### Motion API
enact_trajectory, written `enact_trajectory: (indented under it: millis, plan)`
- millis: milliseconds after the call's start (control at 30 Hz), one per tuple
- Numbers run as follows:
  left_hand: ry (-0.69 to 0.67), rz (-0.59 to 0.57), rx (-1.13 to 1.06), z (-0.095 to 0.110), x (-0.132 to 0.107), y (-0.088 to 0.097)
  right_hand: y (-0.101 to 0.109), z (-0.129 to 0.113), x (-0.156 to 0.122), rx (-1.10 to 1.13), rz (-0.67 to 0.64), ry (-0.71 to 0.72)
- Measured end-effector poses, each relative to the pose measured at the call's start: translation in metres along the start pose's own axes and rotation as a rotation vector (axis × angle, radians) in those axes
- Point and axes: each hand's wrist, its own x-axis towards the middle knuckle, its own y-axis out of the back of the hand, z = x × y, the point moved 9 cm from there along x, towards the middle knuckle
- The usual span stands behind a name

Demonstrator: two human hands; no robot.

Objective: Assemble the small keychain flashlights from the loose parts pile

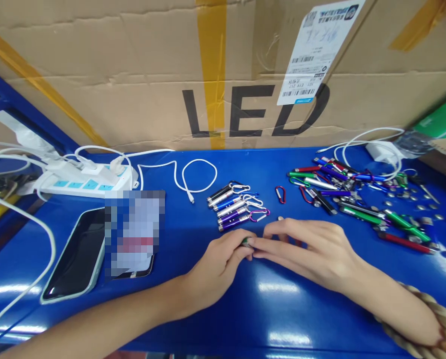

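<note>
My left hand (pixel 217 259) is closed around a small green metal penlight (pixel 246 243), mostly hidden by the fingers. From the right, my right hand (pixel 316 249) meets it, its fingertips pinched against the penlight's end. A small silver round piece (pixel 280 218) shows beside a bent finger of my right hand; whether that finger holds it is unclear. Just beyond the hands lies a row of finished-looking penlights (pixel 232 205) in black, blue, silver and purple, with carabiner clips attached. A loose red carabiner (pixel 280 194) lies right of that row.
Loose penlight tubes (pixel 331 182) in several colours are heaped at the right, with button cells (pixel 425 220) scattered beside them. At left are a phone (pixel 77 254), a second blurred-out phone (pixel 136 234) and a white power strip (pixel 92 182) with cables. A large cardboard box (pixel 133 75) stands behind.
</note>
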Motion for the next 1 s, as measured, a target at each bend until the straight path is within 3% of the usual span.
enact_trajectory:
  millis: [600,867,1000]
  plan:
    - [0.007,-0.001,0.036,-0.001,-0.002,0.001,-0.003,-0.004,-0.005,-0.097,-0.051,0.041]
    - [-0.047,-0.003,0.142,0.005,-0.003,0.000,-0.012,0.008,-0.006,0.178,-0.047,-0.092]
    - [-0.158,0.036,0.293,0.015,-0.005,0.001,-0.013,0.011,-0.004,0.255,-0.075,-0.127]
